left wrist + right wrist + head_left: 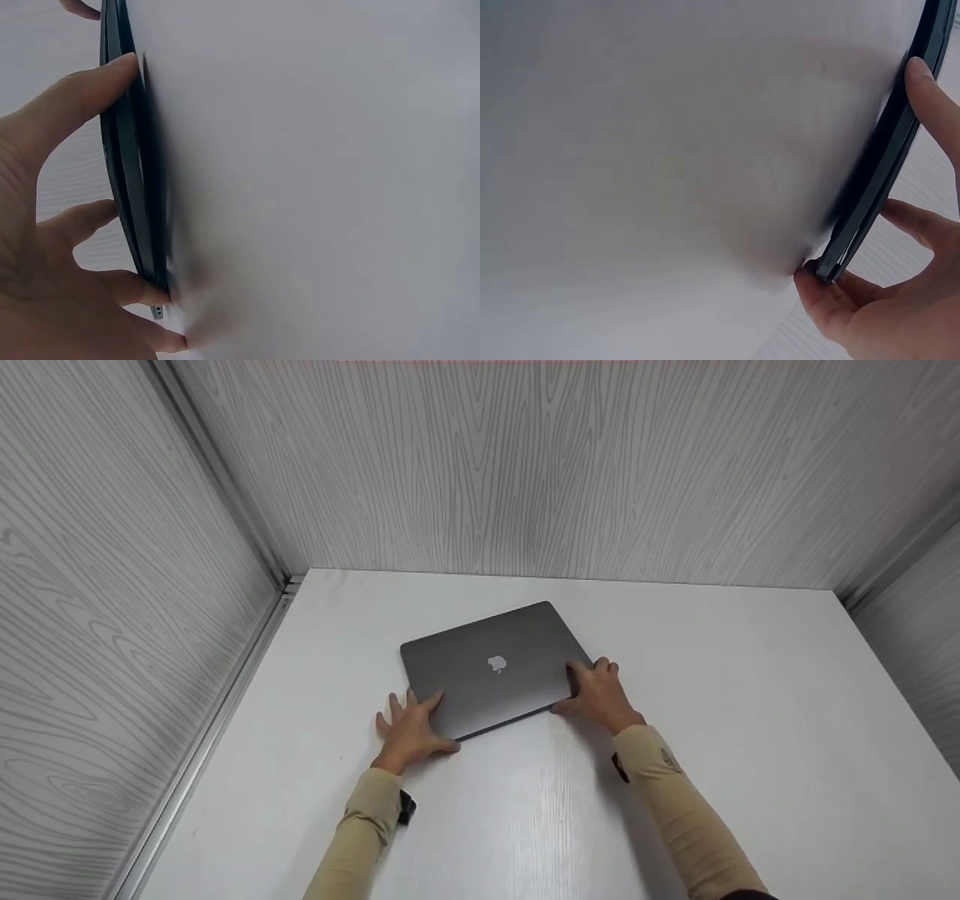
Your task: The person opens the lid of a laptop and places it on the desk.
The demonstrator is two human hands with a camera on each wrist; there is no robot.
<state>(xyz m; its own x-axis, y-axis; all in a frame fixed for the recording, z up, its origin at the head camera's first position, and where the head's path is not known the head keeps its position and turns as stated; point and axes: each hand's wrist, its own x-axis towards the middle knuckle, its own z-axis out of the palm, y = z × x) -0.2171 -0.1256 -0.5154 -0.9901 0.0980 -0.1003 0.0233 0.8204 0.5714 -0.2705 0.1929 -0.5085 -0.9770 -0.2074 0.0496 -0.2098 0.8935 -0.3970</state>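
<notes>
A closed dark grey laptop (487, 649) with a pale apple logo on its lid lies at a slant on the white table. At its near left corner is my left hand (410, 733), thumb on the near edge, one finger on the lid and the others spread along the left side. My right hand (598, 695) grips the near right corner, its thumb at the near edge, a finger over the lid and the rest at the right side. Both wrist views show the laptop's thin front edge (133, 180) close over the tabletop, the thumbs against it.
The white table (750, 720) extends around the laptop on every side. Grey wood-grain panels stand behind it (480, 465) and at the left (112, 607), with another panel (915, 637) at the right. A metal strip (217, 720) runs along the table's left side.
</notes>
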